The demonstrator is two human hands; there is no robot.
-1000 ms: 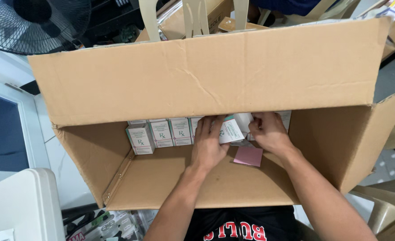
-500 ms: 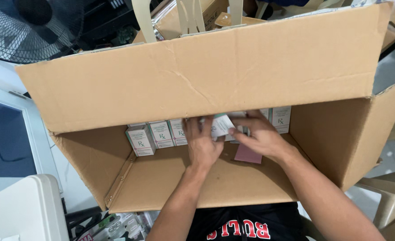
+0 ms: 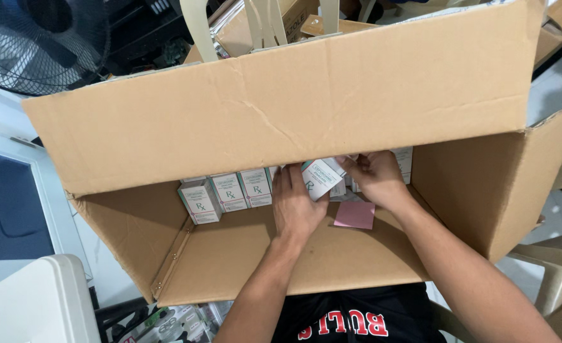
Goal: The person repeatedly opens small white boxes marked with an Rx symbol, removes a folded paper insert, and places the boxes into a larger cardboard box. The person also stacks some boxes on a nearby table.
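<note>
A big brown cardboard carton (image 3: 294,108) lies open toward me, its far flap raised. A row of small white medicine boxes (image 3: 228,192) with green edges stands along its back wall. My left hand (image 3: 297,203) rests flat on the carton floor, fingers against the row, touching a tilted white box (image 3: 319,178). My right hand (image 3: 373,176) grips that same tilted box from the right, in front of more white boxes. A pink paper slip (image 3: 354,215) lies on the carton floor just below my right hand.
A black fan (image 3: 33,44) stands at the top left. A white container (image 3: 33,305) sits at the lower left. Beige plastic chairs (image 3: 557,279) stand at the right. More cartons (image 3: 274,25) lie behind the flap.
Both hands have shifted slightly within the carton. The tilted white box has moved left toward the standing row. The pink slip stays on the floor.
</note>
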